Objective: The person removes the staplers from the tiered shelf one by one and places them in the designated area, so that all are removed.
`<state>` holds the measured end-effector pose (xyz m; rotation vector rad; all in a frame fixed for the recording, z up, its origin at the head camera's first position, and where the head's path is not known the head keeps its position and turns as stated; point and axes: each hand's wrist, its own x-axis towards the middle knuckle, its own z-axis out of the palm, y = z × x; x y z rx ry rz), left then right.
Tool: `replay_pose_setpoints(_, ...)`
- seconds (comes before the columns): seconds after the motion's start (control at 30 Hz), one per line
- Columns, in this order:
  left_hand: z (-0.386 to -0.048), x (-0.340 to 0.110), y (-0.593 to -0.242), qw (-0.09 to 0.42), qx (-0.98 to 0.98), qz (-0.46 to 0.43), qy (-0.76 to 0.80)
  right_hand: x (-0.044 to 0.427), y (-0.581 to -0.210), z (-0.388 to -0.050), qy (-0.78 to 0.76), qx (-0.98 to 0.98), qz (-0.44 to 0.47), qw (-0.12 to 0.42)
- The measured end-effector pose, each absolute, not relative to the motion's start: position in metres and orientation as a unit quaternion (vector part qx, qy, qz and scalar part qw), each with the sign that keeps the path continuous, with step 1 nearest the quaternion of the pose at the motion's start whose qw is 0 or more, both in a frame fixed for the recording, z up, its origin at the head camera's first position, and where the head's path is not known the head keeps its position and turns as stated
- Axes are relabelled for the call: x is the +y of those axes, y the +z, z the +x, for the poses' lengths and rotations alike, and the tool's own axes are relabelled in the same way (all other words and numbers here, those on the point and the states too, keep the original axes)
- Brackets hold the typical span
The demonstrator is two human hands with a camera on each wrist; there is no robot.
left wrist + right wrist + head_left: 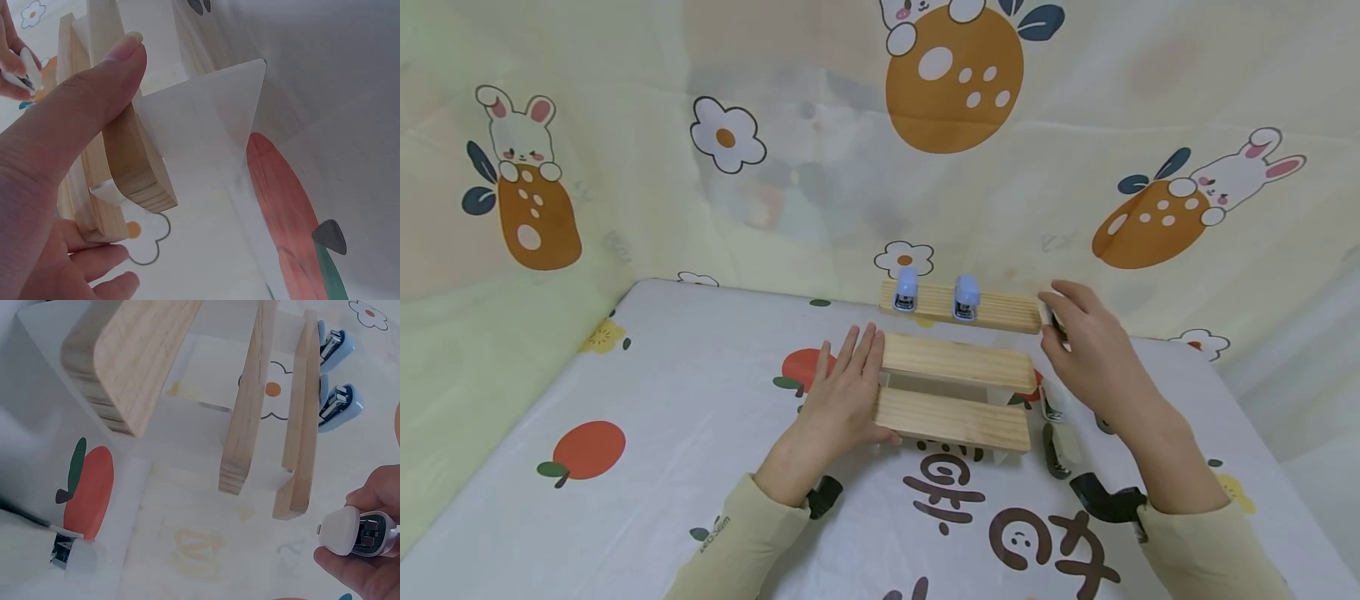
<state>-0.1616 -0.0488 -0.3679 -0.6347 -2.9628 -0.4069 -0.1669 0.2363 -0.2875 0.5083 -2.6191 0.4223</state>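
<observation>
A stepped rack of three wooden boards (955, 421) on whitish side supports (200, 106) stands on the table. Two light-blue staplers (906, 289) (966, 297) sit side by side on its back board (1007, 310). With fingers extended, my left hand (842, 396) rests against the rack's left end, its thumb at the front board. My right hand (1093, 358) holds a white stapler (340, 532) between thumb and fingers, just off the right end of the back board. In the head view the hand hides most of that stapler.
More staplers lie on the table right of the rack: a pale one with a dark side (1063, 450), another (1051, 406) behind it, and one partly covered by my right forearm (1103, 423). A patterned cloth (805, 208) hangs behind the table.
</observation>
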Motion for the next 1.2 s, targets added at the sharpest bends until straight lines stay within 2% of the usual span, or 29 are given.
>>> replay_pose_setpoints(1.2, -0.161, -0.048, -0.367, 0.040, -0.969, -0.207, -0.133, 0.276, -0.307, -0.121, 0.146, -0.962, 0.130, 0.192)
